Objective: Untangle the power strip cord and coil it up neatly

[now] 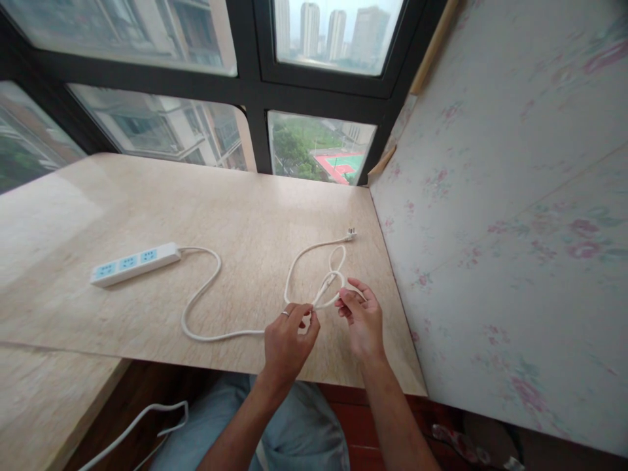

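Observation:
A white power strip (136, 264) with blue socket faces lies on the left of the stone-like sill. Its white cord (216, 338) curves across to my hands, where it is looped and loosely knotted. My left hand (290, 337), with a ring on one finger, pinches the cord at the near side of the loops. On the other side, my right hand (362, 315) grips the right edge of a loop between thumb and finger. Beyond the loops, the cord ends in a plug (351, 234) resting on the sill, prongs pointing away from me.
Dark-framed windows (258, 118) stand along the back of the sill (235, 209). A floral-papered wall (490, 216) closes off the right side. At lower left, another white cable (132, 422) hangs beside my legs in light blue trousers (307, 428).

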`<state>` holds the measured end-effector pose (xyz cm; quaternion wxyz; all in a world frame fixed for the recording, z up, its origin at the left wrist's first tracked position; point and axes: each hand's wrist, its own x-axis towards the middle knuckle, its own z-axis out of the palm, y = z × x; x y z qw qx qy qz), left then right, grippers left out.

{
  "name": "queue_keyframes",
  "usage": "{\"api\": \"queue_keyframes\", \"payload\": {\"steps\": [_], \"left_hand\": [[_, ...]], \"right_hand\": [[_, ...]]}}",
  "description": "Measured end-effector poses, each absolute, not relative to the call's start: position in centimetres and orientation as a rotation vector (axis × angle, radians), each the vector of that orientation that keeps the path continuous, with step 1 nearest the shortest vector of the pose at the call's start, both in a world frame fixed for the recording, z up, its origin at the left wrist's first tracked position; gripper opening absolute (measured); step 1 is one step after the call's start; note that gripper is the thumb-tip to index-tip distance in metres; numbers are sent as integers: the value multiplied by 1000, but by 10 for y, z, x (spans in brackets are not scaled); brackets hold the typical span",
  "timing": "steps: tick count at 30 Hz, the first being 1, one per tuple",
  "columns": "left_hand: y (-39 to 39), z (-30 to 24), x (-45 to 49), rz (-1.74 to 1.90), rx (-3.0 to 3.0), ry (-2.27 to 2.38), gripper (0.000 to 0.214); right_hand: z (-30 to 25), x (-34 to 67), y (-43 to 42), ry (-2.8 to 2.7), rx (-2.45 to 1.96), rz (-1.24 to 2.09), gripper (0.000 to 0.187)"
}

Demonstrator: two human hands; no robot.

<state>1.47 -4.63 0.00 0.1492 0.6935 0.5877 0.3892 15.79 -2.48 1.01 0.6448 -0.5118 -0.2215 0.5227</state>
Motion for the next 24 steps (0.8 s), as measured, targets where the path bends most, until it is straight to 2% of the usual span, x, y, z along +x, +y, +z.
{"api": "queue_keyframes", "payload": {"steps": [7,13,16,18,24], "left_hand": [[-44,-12,6,1142,1932,1702,12],[-40,-19,2,1176,1888,1653,14],[-38,-19,-2,1194,1880,1578,14],[-38,-18,-4,1201,1878,1535,15],[-36,-15,-10,1243,1721,1578,15]], "right_hand": [[-7,179,-26,-595,-1306,1030,45],[3,173,-47,-1404,-1519,423,22],[6,164,-51,-1843,-1537,496,26],[4,160,-48,-1949,-1575,564,29],[0,166,-39,-1739,-1449,814,20]]}}
